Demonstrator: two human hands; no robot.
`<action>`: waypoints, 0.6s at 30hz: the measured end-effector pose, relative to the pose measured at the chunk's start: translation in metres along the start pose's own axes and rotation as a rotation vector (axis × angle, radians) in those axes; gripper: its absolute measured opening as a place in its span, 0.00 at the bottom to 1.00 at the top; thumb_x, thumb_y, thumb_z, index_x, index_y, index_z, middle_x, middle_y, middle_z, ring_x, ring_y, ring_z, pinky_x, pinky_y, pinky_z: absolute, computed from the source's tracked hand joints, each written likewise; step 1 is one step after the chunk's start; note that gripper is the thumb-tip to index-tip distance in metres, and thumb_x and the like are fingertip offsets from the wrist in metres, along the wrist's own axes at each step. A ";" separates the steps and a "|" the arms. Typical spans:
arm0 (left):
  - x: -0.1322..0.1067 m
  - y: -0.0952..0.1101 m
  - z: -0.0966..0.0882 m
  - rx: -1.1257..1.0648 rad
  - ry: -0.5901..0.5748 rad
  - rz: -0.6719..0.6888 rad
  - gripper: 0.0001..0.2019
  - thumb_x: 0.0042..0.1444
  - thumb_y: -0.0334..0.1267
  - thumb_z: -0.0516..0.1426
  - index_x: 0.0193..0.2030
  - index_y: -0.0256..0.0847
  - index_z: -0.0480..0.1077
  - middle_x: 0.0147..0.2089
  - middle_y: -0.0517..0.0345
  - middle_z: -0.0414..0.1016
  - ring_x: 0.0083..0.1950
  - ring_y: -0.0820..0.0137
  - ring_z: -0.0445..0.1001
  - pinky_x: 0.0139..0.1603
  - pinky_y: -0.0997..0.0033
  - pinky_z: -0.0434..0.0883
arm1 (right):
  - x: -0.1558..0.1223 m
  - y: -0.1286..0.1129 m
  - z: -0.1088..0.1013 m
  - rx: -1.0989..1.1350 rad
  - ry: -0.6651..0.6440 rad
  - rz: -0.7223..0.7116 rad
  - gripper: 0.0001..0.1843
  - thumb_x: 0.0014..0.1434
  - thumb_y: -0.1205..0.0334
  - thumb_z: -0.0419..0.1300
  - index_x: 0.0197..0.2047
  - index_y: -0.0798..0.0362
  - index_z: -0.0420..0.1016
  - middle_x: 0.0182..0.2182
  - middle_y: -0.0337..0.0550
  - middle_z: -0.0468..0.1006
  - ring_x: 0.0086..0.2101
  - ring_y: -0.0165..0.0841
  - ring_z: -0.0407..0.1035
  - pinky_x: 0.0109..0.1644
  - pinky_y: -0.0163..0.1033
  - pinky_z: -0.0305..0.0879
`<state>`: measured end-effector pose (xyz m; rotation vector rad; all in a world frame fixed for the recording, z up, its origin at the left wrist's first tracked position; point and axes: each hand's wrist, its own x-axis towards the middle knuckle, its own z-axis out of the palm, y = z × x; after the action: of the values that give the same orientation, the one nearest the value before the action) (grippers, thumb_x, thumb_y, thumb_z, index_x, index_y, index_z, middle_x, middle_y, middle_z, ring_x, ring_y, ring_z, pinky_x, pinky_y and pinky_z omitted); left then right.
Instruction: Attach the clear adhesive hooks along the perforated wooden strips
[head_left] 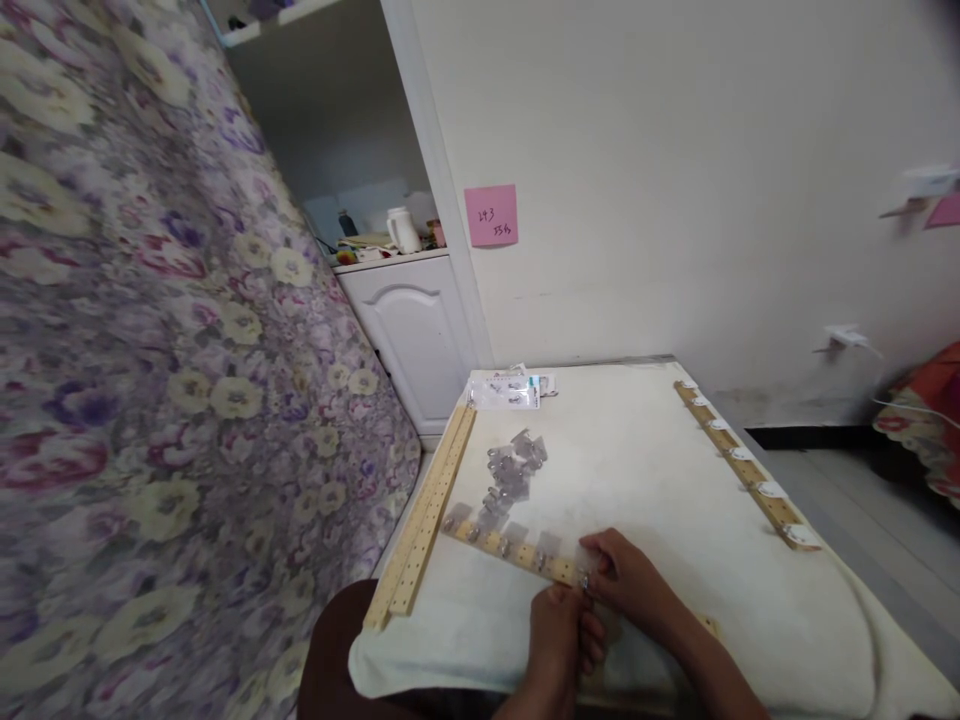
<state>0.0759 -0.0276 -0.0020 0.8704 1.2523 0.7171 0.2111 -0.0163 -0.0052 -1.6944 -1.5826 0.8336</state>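
A narrow wooden strip with a row of holes (525,553) lies slantwise near the table's front. Several small shiny metal pieces, each with a clear plastic tab, sit along it. My right hand (626,580) pinches another metal piece with a clear tab (584,579) at the strip. Against the strip's near edge is my left hand (556,632), its fingers curled and closed beside that piece; what they grip is hidden. The right forearm covers part of the strip, and a bit of holed wood (708,626) shows beyond it. Loose metal pieces with clear tabs (510,475) lie in a pile behind.
Bare wooden strips (420,520) lie along the left edge of the cloth-covered table (615,440). Another strip (739,460), bearing white round tabs, lies along the right edge. Clear printed packets (504,392) lie at the back left. A floral curtain (225,400) hangs on the left.
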 end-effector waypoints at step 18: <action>0.002 -0.002 0.000 0.010 0.012 -0.020 0.17 0.47 0.53 0.54 0.24 0.40 0.63 0.14 0.62 0.68 0.11 0.78 0.60 0.13 0.77 0.48 | 0.001 0.004 0.001 0.000 -0.022 0.045 0.23 0.45 0.65 0.56 0.47 0.54 0.71 0.33 0.41 0.73 0.33 0.32 0.69 0.38 0.36 0.62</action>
<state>0.0758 -0.0268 -0.0046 0.8619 1.2748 0.7021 0.2124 -0.0152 -0.0090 -1.7321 -1.5638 0.8783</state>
